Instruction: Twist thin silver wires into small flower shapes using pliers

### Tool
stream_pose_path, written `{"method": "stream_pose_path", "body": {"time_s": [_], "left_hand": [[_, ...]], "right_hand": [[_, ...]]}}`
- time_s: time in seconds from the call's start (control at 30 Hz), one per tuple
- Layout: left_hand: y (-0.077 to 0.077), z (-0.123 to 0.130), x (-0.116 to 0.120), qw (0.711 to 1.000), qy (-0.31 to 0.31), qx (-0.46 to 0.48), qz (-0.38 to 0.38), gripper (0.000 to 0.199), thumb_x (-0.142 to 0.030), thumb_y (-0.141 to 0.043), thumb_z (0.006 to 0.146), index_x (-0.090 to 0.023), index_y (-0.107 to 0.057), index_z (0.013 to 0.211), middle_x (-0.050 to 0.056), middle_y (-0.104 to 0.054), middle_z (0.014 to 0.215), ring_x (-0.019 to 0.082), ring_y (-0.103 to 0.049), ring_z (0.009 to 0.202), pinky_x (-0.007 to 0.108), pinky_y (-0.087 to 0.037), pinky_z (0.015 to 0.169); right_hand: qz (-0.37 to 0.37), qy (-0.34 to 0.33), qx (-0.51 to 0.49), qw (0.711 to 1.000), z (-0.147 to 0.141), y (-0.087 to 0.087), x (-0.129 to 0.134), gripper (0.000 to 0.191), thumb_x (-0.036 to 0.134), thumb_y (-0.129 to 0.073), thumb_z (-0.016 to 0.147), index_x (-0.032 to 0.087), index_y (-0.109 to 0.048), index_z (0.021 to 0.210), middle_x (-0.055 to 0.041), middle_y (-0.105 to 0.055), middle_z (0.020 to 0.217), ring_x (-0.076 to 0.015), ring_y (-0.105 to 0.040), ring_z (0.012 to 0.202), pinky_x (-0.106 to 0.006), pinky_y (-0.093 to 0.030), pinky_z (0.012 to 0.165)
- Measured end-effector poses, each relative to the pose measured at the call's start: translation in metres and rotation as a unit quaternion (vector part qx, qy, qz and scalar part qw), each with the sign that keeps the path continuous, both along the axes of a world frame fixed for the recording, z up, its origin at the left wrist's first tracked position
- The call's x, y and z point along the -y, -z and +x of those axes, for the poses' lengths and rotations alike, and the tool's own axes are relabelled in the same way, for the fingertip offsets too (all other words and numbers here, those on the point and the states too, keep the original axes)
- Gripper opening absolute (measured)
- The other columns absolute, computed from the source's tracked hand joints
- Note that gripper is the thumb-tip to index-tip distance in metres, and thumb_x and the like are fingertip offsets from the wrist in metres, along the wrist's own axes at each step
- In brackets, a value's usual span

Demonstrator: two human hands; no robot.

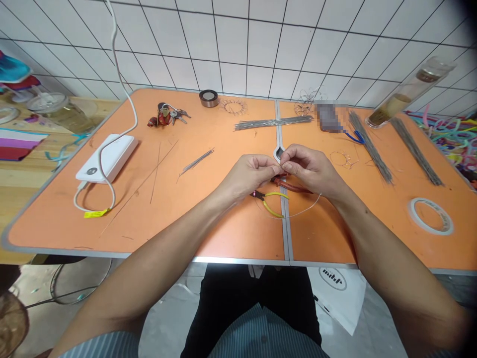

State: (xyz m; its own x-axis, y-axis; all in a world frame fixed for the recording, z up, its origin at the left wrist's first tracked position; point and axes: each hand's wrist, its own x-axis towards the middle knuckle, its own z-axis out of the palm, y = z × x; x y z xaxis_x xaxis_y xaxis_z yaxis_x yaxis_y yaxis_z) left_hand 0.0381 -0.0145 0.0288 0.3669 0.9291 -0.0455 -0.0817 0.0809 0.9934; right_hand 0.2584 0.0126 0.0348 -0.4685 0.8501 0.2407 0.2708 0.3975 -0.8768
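Observation:
My left hand [257,171] and my right hand [311,166] meet over the seam of the orange table [231,233]. Both pinch with thumb and forefinger at the same spot. A thin pale wire [303,212] curves below them and seems to run up to the fingers; the pinched part is mostly hidden. Just under the hands lie pliers with yellow handles [275,204] and pliers with dark red handles [294,187]. Behind the fingertips shows a small grey-rimmed loop [278,151], partly covered.
Bundles of straight wire [274,123] lie at the back, with more wire bundles [372,149] to the right. A tape roll [413,214], a clear tumbler [406,97], and a dark tape roll [208,98] stand about. Keys [175,114] and a white power bank [108,156] with cable are left.

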Motion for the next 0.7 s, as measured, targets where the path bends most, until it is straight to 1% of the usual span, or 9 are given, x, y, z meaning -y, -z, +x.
{"method": "stream_pose_path", "body": {"time_s": [0.13, 0.23, 0.3, 0.4, 0.47, 0.63, 0.7], "left_hand": [[0.0011, -0.0004, -0.0002, 1.0, -0.004, -0.01, 0.0, 0.022, -0.037, -0.079, 0.088, -0.018, -0.075, 0.078, -0.005, -0.041, 0.057, 0.008, -0.029, 0.051, 0.026, -0.02, 0.049], [0.0019, -0.0006, -0.0003, 1.0, -0.008, -0.029, 0.001, 0.022, -0.038, -0.078, 0.088, -0.018, -0.075, 0.079, -0.005, -0.047, 0.058, 0.008, -0.033, 0.051, 0.026, -0.023, 0.048], [0.0021, -0.0004, -0.0002, 0.999, -0.004, -0.04, 0.002, 0.023, -0.039, -0.079, 0.087, -0.018, -0.074, 0.079, -0.004, -0.051, 0.059, 0.009, -0.038, 0.052, 0.026, -0.026, 0.049], [0.0028, 0.0008, -0.0002, 0.999, -0.005, -0.043, -0.001, 0.024, -0.041, -0.08, 0.085, -0.018, -0.074, 0.08, -0.003, -0.056, 0.061, 0.01, -0.043, 0.054, 0.026, -0.029, 0.05], [0.0035, 0.002, -0.0002, 0.999, -0.011, -0.041, -0.004, 0.023, -0.039, -0.08, 0.085, -0.018, -0.073, 0.081, -0.003, -0.056, 0.061, 0.01, -0.043, 0.053, 0.026, -0.029, 0.05], [0.0033, 0.0037, 0.0004, 0.999, -0.033, -0.028, 0.003, 0.019, -0.03, -0.08, 0.085, -0.019, -0.065, 0.079, -0.006, -0.05, 0.058, 0.008, -0.035, 0.05, 0.025, -0.023, 0.048], [0.0018, 0.0035, 0.001, 0.999, -0.038, -0.031, 0.006, 0.019, -0.027, -0.081, 0.086, -0.019, -0.064, 0.08, -0.007, -0.048, 0.057, 0.007, -0.033, 0.049, 0.024, -0.022, 0.048]], "right_hand": [[0.074, 0.003, 0.048, 0.996, 0.0015, -0.0008, -0.0004, 0.036, 0.058, -0.076, 0.104, 0.024, -0.074, 0.094, -0.0066, -0.074, 0.097, -0.023, -0.067, 0.087, -0.036, -0.053, 0.078], [0.132, 0.0, 0.082, 0.988, 0.0019, -0.0014, -0.0005, 0.027, 0.048, -0.072, 0.106, 0.024, -0.073, 0.092, -0.0067, -0.074, 0.097, -0.0235, -0.066, 0.087, -0.037, -0.052, 0.08], [0.153, -0.005, 0.094, 0.984, 0.0019, -0.0014, -0.0007, 0.025, 0.045, -0.071, 0.106, 0.025, -0.072, 0.092, -0.0066, -0.074, 0.097, -0.0235, -0.066, 0.086, -0.037, -0.051, 0.079], [0.154, -0.007, 0.107, 0.982, 0.0019, -0.0007, -0.001, 0.025, 0.046, -0.069, 0.107, 0.025, -0.071, 0.093, -0.0064, -0.074, 0.097, -0.0233, -0.065, 0.085, -0.037, -0.05, 0.078], [0.143, -0.003, 0.111, 0.983, 0.0021, -0.0002, -0.0011, 0.027, 0.048, -0.07, 0.107, 0.025, -0.071, 0.094, -0.0065, -0.074, 0.097, -0.0232, -0.065, 0.084, -0.037, -0.05, 0.078], [0.117, 0.0, 0.113, 0.987, 0.0037, 0.0007, -0.0005, 0.028, 0.051, -0.072, 0.106, 0.025, -0.072, 0.096, -0.0066, -0.074, 0.099, -0.0235, -0.066, 0.086, -0.036, -0.05, 0.077], [0.097, 0.0, 0.112, 0.989, 0.0046, 0.0006, -0.0001, 0.028, 0.051, -0.073, 0.105, 0.025, -0.072, 0.096, -0.0058, -0.074, 0.097, -0.0226, -0.065, 0.084, -0.035, -0.05, 0.074]]}}
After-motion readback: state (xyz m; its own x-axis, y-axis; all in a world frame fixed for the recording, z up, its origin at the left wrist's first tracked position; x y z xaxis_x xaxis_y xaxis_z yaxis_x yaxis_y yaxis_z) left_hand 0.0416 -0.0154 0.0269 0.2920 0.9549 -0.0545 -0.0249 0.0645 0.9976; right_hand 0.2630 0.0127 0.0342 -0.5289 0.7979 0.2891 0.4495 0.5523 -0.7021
